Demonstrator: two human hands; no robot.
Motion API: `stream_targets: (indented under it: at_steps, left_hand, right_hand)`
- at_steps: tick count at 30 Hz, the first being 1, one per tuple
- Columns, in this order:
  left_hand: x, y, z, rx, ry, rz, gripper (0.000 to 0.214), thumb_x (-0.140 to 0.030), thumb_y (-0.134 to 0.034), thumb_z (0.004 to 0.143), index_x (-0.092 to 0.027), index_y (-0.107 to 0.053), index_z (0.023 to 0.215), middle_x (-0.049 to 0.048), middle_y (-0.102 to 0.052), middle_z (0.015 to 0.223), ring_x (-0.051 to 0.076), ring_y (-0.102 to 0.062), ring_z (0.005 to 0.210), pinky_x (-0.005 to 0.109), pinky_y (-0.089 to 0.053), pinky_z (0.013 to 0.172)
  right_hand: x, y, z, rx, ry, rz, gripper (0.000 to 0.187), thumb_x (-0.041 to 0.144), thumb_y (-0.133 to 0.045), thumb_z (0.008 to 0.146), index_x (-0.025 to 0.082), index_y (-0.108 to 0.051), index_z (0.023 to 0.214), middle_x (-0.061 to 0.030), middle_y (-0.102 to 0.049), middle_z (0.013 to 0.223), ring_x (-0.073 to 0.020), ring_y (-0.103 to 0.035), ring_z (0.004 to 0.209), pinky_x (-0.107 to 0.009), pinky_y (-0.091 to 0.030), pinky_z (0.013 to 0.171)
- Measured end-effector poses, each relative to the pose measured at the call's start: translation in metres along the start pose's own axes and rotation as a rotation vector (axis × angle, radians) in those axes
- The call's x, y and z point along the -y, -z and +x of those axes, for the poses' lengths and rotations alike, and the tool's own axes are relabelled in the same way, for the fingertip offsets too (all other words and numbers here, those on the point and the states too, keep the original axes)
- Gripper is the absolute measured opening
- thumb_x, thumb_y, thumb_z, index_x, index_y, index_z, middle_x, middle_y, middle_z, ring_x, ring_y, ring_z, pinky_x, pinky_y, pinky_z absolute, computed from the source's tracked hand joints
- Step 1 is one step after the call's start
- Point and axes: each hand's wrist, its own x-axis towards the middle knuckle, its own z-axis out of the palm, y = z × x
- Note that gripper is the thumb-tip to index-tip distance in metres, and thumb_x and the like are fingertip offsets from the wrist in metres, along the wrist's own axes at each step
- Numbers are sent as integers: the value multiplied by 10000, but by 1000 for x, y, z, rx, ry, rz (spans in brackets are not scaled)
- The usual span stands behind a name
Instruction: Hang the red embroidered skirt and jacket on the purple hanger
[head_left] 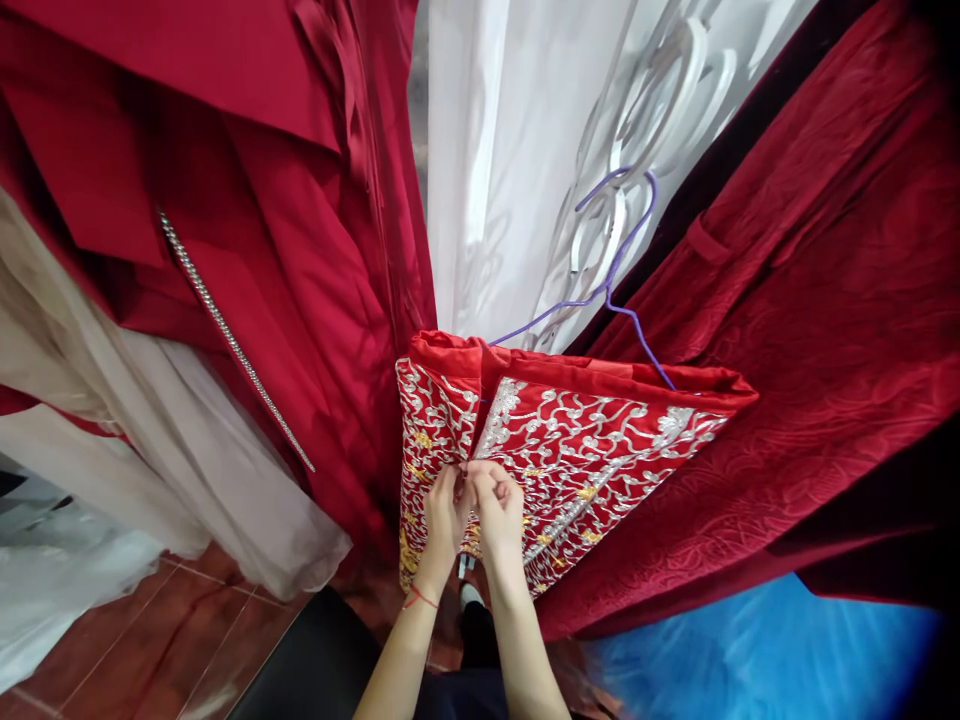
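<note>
A red skirt-like garment (570, 430) with silver and gold embroidery hangs in front of me from a purple wire hanger (615, 270). Its plain red top band is folded around the hanger, and a slit runs down from the band towards my hands. My left hand (444, 510), with a thin red string at the wrist, pinches the edge of the cloth at the lower end of this slit. Right beside it, my right hand (496, 500) is closed in a pinch on the same edge, fingertips touching or nearly touching the left ones. Whatever small fastening may lie between the fingertips is hidden.
White rings (667, 100) carry the hanger before a white curtain (495, 120). Dark red gowns (285, 230) hang at left, one with a glittering strip; a patterned red garment (825, 350) hangs at right. Blue fluffy fabric (772, 645) and a black seat-like object (307, 665) are low down.
</note>
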Motion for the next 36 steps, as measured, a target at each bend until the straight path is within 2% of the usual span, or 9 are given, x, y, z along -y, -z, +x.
stream_targets:
  at_steps: [5,10,17,24,28,32,34,36]
  left_hand:
    - [0,-5,-2,-7,-27,37,176,-294,-463,965,-216,-609,902,74,-684,856,204,-664,774,311,-524,732]
    - [4,-12,-2,-48,-55,129,192,-236,-444,949,-217,-630,907,81,-700,854,203,-674,774,314,-532,731]
    - [16,-18,0,-60,-142,188,214,-213,-429,945,-200,-628,869,72,-684,814,176,-650,713,286,-527,677]
    - [26,-25,-8,-70,-72,217,176,-280,-469,939,-249,-627,866,75,-693,842,215,-684,761,347,-573,721]
    - [21,-27,-9,-129,-90,209,240,-334,-441,957,-241,-632,845,77,-694,806,219,-697,746,349,-585,702]
    - [2,-11,7,-163,-172,202,225,-328,-492,942,-204,-631,816,56,-681,733,178,-668,680,291,-549,643]
    - [-16,9,22,-194,-327,177,168,-324,-562,902,-196,-622,810,34,-654,700,162,-635,651,278,-523,616]
    - [-43,33,42,-326,-566,133,114,-298,-591,878,-191,-631,873,32,-656,734,169,-632,688,305,-525,658]
  right_hand:
    - [36,-13,2,-17,83,59,321,465,-698,827,146,-672,850,64,-452,566,-63,-342,496,-197,-290,477]
    - [58,-19,10,-5,164,20,294,445,-680,871,151,-688,872,67,-453,550,-69,-370,491,-200,-302,472]
    - [76,-27,21,-17,274,-9,268,410,-636,919,151,-704,935,68,-462,548,-69,-415,480,-207,-326,478]
    - [89,-34,30,-2,356,3,210,353,-607,939,171,-646,844,71,-489,541,-66,-439,474,-212,-370,507]
    - [97,-34,36,58,383,8,201,324,-594,942,181,-606,802,81,-467,526,-60,-417,465,-203,-382,511]
    - [99,-26,44,166,382,-75,190,355,-566,962,183,-615,898,66,-519,563,-72,-461,479,-202,-370,487]
    - [97,-19,49,220,404,-166,178,355,-568,965,187,-609,925,64,-529,575,-77,-480,491,-204,-377,502]
    - [95,-13,54,252,445,-291,168,347,-580,959,190,-599,899,74,-498,556,-72,-461,480,-202,-373,517]
